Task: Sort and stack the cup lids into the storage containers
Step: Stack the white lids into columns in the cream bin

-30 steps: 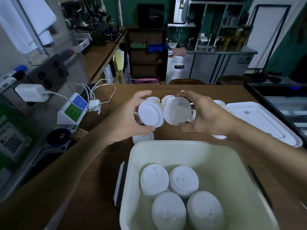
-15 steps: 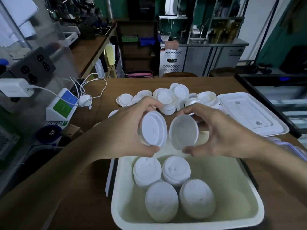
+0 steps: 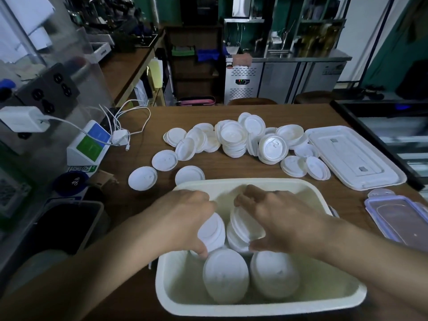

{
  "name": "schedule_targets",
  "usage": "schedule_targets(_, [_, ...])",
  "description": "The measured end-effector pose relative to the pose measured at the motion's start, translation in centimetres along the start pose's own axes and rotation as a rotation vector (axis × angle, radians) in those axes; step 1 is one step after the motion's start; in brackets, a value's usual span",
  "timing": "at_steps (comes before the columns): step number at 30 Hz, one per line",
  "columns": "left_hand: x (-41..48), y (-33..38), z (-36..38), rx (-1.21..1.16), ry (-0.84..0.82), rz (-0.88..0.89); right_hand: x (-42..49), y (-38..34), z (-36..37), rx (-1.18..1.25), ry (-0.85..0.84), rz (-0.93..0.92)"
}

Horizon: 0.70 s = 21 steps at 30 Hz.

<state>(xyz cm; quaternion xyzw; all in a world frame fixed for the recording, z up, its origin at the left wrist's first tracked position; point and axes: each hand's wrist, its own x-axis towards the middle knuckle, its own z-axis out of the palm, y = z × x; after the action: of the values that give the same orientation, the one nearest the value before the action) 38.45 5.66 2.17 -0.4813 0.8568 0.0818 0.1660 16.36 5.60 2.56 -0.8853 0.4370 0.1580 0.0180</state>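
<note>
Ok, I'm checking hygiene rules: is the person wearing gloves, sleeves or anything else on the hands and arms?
No gloves: the left hand and right hand are bare. The left forearm and right forearm are bare to the frame's edge, with no sleeve, watch or band in view. A small dark spot on the right hand's fingers might be a ring; too blurred to tell.

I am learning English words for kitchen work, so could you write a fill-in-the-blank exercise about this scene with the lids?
1. The cream tub holds ____ stacks of lids.
2. The left hand and the right hand each grip lids of ____ colour.
3. The flat tray lid lies to the ____ of the loose pile on the table.
Missing words: four, white, right.
</note>
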Motion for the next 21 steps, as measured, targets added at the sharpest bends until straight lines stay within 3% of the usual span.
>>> schedule_targets(17, [1.1, -0.7, 0.8, -0.096, -0.026, 0.057, 0.7, 0.8, 2.4, 0.264, 0.011, -0.009])
schedule_targets(21, [1.7, -0.1, 0.7, -0.08, -0.048, 0.037, 1.1, 0.5, 2.9, 0.205, -0.04, 0.018])
